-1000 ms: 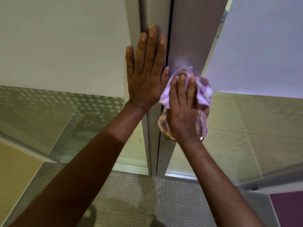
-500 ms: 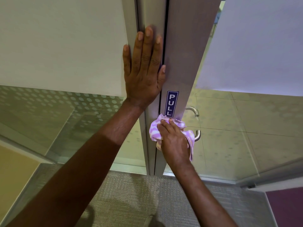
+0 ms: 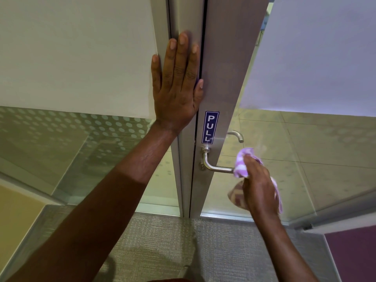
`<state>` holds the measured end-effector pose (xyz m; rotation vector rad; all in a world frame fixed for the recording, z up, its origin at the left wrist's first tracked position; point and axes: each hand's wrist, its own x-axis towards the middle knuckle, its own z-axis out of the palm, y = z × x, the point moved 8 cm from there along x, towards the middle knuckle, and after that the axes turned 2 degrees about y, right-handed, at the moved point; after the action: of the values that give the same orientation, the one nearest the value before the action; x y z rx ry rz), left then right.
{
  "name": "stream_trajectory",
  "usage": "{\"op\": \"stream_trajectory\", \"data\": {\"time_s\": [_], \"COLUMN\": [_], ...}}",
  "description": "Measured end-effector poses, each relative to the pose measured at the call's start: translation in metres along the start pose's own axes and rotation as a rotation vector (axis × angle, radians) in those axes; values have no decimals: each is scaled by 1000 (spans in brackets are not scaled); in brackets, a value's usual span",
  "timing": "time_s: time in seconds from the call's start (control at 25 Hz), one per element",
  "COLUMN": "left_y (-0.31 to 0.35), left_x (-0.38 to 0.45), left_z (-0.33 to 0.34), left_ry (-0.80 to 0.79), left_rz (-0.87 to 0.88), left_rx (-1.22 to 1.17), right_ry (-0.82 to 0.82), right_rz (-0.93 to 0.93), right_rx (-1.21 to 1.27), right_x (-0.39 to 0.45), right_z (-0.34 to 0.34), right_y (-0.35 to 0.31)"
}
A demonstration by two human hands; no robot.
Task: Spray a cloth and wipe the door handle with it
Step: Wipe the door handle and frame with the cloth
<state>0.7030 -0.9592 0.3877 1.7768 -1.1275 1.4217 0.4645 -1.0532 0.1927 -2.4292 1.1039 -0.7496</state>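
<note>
One soft, light cloth is bunched in the right hand on the hard, smooth handle; left hand is pressed flat.

cloth on handle end, sign above

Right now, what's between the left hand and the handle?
Head view: the PULL sign on the door stile sits between the left hand and the handle.

Purple-and-white checked cloth against a silver handle, blue sign with white letters (PULL), white dots across the glass panel, grey speckled carpet below.
</note>
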Motion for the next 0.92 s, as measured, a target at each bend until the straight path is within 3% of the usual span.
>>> {"op": "stream_trajectory", "data": {"time_s": [0.12, 0.32, 0.52, 0.64, 0.72, 0.92], "left_y": [2, 1, 1, 1, 0, 1], "left_x": [-1, -1, 0, 1, 1, 1], "left_z": [1, 0, -2, -3, -3, -6], "left_ry": [5, 6, -15, -33, -55, -92], "left_rz": [-1, 0, -3, -9, -16, -38], "left_rx": [1, -14, -32, -45, -34, -70], "right_ry": [68, 6, -68, -74, -39, 197], "right_rz": [112, 38, -251, -358, -249, 384], "right_rx": [131, 89, -97, -92, -4, 652], "right_x": [-16, -40, -37, -38, -38, -37], "right_z": [8, 45, 69, 59, 43, -5], "right_y": [0, -45, -99, -80, -49, 40]}}
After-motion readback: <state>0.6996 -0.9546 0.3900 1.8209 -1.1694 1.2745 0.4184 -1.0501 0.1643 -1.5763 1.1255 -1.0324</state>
